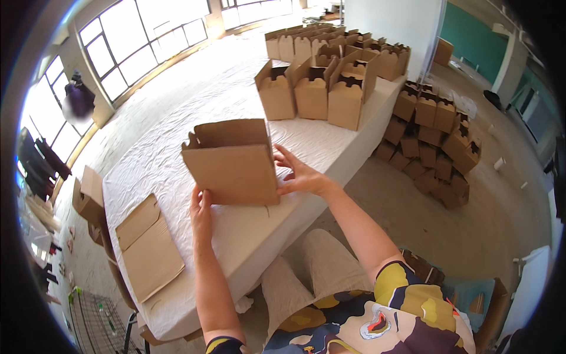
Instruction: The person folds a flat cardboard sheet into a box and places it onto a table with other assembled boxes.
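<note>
A brown cardboard box (233, 176), its top open and its upper flaps raised, stands on the white-covered table in front of me. My left hand (201, 215) grips its lower left corner, with the thumb against the front panel. At the right side, my right hand (300, 175) holds the box with spread fingers, the thumb low by the front corner. Some fingertips of both hands are hidden by the box. To the left of my left hand lies a flat, folded cardboard blank (154, 251).
Several open cardboard boxes (277, 97) stand in rows at the table's far right. More boxes (427, 138) are piled on the floor beyond the right edge. The table's white cover (218, 97) is wrinkled. A wire basket (97, 321) is at the lower left.
</note>
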Demonstrator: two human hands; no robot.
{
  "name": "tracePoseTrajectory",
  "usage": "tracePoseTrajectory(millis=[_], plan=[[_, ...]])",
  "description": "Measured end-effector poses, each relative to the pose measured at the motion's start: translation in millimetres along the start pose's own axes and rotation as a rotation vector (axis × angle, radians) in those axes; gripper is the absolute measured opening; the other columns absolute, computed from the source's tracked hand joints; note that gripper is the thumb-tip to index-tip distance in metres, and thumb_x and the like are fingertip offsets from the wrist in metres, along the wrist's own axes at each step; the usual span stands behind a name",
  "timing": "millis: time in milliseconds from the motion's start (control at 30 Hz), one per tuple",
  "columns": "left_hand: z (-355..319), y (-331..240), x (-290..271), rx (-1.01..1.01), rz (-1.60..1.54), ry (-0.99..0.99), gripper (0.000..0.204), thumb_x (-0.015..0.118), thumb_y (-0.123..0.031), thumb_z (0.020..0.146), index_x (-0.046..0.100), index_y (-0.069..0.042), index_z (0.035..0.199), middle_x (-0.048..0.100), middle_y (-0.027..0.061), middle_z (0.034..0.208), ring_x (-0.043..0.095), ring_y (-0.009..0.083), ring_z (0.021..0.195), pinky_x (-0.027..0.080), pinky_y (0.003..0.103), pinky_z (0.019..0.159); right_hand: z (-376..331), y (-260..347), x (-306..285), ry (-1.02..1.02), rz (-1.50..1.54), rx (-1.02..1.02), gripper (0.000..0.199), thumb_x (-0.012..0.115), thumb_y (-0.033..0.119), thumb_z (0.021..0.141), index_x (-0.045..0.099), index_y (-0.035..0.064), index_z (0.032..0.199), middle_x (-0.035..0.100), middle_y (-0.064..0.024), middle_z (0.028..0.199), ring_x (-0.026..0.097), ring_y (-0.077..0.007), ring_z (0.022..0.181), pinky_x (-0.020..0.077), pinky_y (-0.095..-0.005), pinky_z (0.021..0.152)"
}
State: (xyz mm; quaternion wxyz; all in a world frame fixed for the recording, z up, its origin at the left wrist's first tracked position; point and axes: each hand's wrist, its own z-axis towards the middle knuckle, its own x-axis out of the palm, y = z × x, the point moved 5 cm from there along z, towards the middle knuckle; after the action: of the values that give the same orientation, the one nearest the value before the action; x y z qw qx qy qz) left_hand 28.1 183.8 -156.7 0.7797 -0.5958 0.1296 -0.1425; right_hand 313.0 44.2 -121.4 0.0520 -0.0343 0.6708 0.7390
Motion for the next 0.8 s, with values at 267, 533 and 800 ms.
tracePoseTrajectory(millis=[267,533,800], plan=[[2,-1,-8,-0.010,0.280,-0.289,0.049,0.057,-0.023,0.104,0.045,-0.014,0.150,0.056,0.0070,0.124,0.057,0.0143,0.099,0.050,0.029,0.084,18,7,60,-0.132,-0.138,-0.317,0.141,0.097,0.020,0.056,0.005,0.0124,0.162,0.030,-0.0150,0.160,0.026,-0.0305,0.150,0.0258,-0.0425,0.122],[4,31,-12,-0.053,-0.201,-0.091,0.048,0.052,-0.030,0.104,0.046,-0.008,0.146,0.057,0.0092,0.137,0.054,0.0183,0.124,0.046,0.034,0.101,29,21,97,-0.305,-0.349,-0.327,0.109,0.089,0.010,0.062,0.031,0.0115,0.154,0.041,-0.0116,0.146,0.048,-0.0336,0.133,0.0439,-0.0416,0.109],[-9,-7,-15,0.169,0.783,-0.109,0.043,0.054,-0.031,0.100,0.061,-0.004,0.133,0.061,0.0139,0.130,0.057,0.0288,0.122,0.047,0.038,0.100,27,92,77,-0.416,-0.567,-0.648,0.094,0.086,0.006,0.063,0.042,0.0143,0.146,0.039,-0.0081,0.152,0.058,-0.0319,0.125,0.0578,-0.0411,0.089]])
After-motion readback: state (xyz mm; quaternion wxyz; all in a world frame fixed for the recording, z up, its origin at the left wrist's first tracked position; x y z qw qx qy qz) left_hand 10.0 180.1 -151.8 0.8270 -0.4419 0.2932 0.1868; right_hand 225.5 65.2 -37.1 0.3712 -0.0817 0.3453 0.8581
